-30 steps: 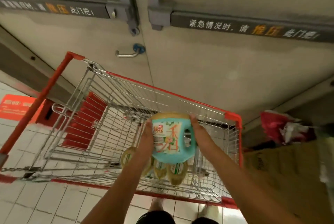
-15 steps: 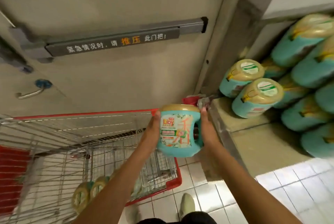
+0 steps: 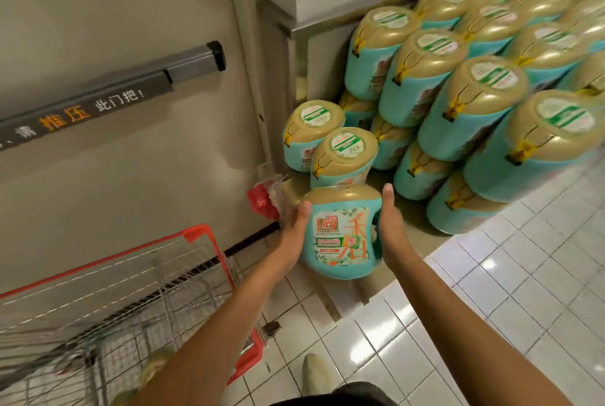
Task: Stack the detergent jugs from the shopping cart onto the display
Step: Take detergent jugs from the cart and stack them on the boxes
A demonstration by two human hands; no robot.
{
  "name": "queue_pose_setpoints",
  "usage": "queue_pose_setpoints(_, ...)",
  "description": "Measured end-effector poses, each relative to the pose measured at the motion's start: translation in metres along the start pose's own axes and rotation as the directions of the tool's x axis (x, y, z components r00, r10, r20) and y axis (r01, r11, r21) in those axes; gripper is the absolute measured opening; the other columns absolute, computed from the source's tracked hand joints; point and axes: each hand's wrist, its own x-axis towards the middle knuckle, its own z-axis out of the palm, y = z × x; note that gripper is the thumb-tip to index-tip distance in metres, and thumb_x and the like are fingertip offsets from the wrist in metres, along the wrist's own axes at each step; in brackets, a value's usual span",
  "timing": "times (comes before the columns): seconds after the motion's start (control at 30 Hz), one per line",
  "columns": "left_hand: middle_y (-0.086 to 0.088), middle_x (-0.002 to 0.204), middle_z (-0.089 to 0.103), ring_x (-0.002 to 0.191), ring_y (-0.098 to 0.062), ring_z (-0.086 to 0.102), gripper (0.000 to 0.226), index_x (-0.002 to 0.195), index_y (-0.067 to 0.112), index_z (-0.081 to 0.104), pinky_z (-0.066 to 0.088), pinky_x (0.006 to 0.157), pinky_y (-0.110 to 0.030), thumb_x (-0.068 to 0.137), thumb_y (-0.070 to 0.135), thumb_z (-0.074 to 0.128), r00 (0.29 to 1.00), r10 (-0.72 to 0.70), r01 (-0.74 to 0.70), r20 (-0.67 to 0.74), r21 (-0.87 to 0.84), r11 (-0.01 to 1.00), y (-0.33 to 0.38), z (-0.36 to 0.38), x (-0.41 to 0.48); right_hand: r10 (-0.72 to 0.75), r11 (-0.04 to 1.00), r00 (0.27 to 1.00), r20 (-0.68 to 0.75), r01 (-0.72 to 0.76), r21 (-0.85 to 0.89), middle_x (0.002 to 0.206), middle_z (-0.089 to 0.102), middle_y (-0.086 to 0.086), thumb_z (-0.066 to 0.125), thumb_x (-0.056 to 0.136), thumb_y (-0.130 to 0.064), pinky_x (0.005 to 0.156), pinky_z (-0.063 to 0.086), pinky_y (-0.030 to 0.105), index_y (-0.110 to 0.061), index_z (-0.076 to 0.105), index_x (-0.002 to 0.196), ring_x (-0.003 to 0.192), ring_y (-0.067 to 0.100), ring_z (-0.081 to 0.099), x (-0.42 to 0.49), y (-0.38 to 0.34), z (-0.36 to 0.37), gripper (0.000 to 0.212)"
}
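I carry a teal detergent jug [image 3: 340,235] with a gold top between both hands, label facing me. My left hand [image 3: 296,232] grips its left side with the thumb on the front. On the handle side, my right hand [image 3: 391,232] holds it with the thumb pointing up. The jug hovers over the front left corner of the low display platform [image 3: 415,238], just before two lone jugs [image 3: 343,156]. To the right rises the tall stack of jugs [image 3: 474,104]. The red-rimmed wire shopping cart [image 3: 203,235] stands at lower left with a blurred jug [image 3: 157,366] inside.
A grey emergency door with a push bar [image 3: 131,88] fills the left. A red plastic bag [image 3: 262,202] lies between the door frame and the platform. White floor tiles [image 3: 507,291] spread to the right, and my shoe [image 3: 316,373] is at the bottom.
I have lifted the jug out of the cart and swung right with it, bringing it to the display's front left corner. The cart has slid to the lower left of view.
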Motion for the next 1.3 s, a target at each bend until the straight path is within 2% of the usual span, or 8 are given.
queue_pose_setpoints(0.17, 0.001, 0.170, 0.033, 0.154, -0.023, 0.037, 0.110, 0.169, 0.027, 0.014, 0.035, 0.125, -0.052, 0.082, 0.084, 0.050, 0.999, -0.005, 0.003, 0.052, 0.029, 1.000, -0.003, 0.040, 0.018, -0.004, 0.996, 0.995, -0.102, 0.013, 0.087, 0.094, 0.083, 0.007, 0.029, 0.103, -0.074, 0.086, 0.059, 0.037, -0.020, 0.085, 0.096, 0.094, 0.023, 0.080, 0.035, -0.001, -0.036, 0.078)
queue_pose_setpoints(0.23, 0.029, 0.159, 0.043, 0.145, 0.002, 0.044, 0.117, 0.164, 0.037, 0.023, 0.045, 0.118, -0.030, 0.069, 0.096, 0.056, 0.996, 0.074, -0.076, 0.052, 0.034, 0.997, -0.012, 0.044, 0.028, -0.012, 0.988, 0.994, -0.111, 0.029, 0.152, 0.098, 0.083, 0.004, 0.033, 0.097, -0.076, 0.087, 0.059, 0.036, -0.031, 0.086, 0.093, 0.095, 0.018, 0.080, 0.046, 0.001, -0.041, 0.070)
queue_pose_setpoints(0.3, 0.054, 0.135, 0.048, 0.125, 0.027, 0.047, 0.084, 0.148, 0.065, 0.032, 0.047, 0.096, -0.004, 0.075, 0.093, 0.060, 0.989, 0.130, -0.135, 0.072, 0.062, 0.989, -0.023, 0.048, 0.035, -0.012, 0.977, 0.989, -0.145, 0.042, 0.209, 0.100, 0.083, 0.001, 0.036, 0.097, -0.073, 0.086, 0.058, 0.035, -0.037, 0.086, 0.092, 0.098, 0.017, 0.079, 0.055, 0.003, -0.042, 0.062)
queue_pose_setpoints(0.43, 0.042, 0.145, 0.048, 0.135, 0.014, 0.049, 0.075, 0.145, 0.070, 0.032, 0.050, 0.099, -0.010, 0.083, 0.074, 0.074, 0.990, 0.136, -0.138, 0.031, 0.057, 0.989, -0.041, 0.058, 0.038, 0.002, 0.978, 0.947, -0.322, 0.065, 0.197, 0.113, 0.078, 0.006, 0.035, 0.107, -0.055, 0.106, 0.053, 0.048, -0.023, 0.078, 0.109, 0.110, 0.025, 0.072, 0.062, 0.009, -0.035, 0.054)
queue_pose_setpoints(0.77, 0.044, 0.139, 0.036, 0.118, 0.037, 0.039, 0.082, 0.138, 0.074, 0.028, 0.042, 0.085, 0.005, 0.081, 0.057, 0.084, 0.977, 0.213, -0.213, 0.015, 0.136, 0.967, -0.029, 0.064, 0.041, 0.011, 0.974, 0.902, -0.432, 0.088, 0.209, 0.138, 0.063, 0.014, 0.032, 0.112, -0.047, 0.115, 0.044, 0.053, -0.011, 0.056, 0.141, 0.128, 0.032, 0.060, 0.057, 0.020, -0.016, 0.052)
queue_pose_setpoints(0.97, 0.005, 0.153, 0.051, 0.140, -0.011, 0.049, 0.060, 0.148, 0.043, 0.047, 0.047, 0.102, -0.024, 0.094, 0.053, 0.072, 0.982, 0.187, -0.184, -0.021, 0.102, 0.978, -0.036, 0.032, 0.027, 0.031, 0.987, 0.888, -0.459, 0.045, 0.153, 0.134, 0.060, 0.019, 0.032, 0.116, -0.033, 0.100, 0.045, 0.039, -0.002, 0.050, 0.139, 0.124, 0.031, 0.057, 0.023, 0.055, 0.008, 0.042)
queue_pose_setpoints(1.17, 0.027, 0.112, 0.070, 0.108, 0.011, 0.064, 0.016, 0.119, 0.049, 0.063, 0.051, 0.082, -0.012, 0.103, 0.046, 0.062, 0.978, 0.196, -0.187, -0.072, 0.114, 0.976, -0.052, -0.048, -0.015, -0.014, 0.998, 0.897, -0.441, 0.040, 0.048, 0.109, 0.050, 0.012, 0.040, 0.113, -0.019, 0.086, 0.039, 0.037, -0.003, 0.052, 0.115, 0.101, 0.026, 0.048, -0.036, 0.077, 0.067, 0.020)
queue_pose_setpoints(1.3, 0.036, 0.110, 0.067, 0.103, 0.015, 0.063, 0.016, 0.113, 0.049, 0.067, 0.051, 0.079, -0.010, 0.102, 0.055, 0.058, 0.957, 0.188, -0.167, -0.221, 0.109, 0.980, -0.085, -0.123, -0.055, -0.007, 0.999, 0.971, -0.240, -0.003, -0.039, 0.121, 0.056, 0.006, 0.041, 0.113, -0.026, 0.101, 0.045, 0.043, -0.018, 0.049, 0.128, 0.113, 0.023, 0.053, -0.083, 0.094, 0.145, 0.019)
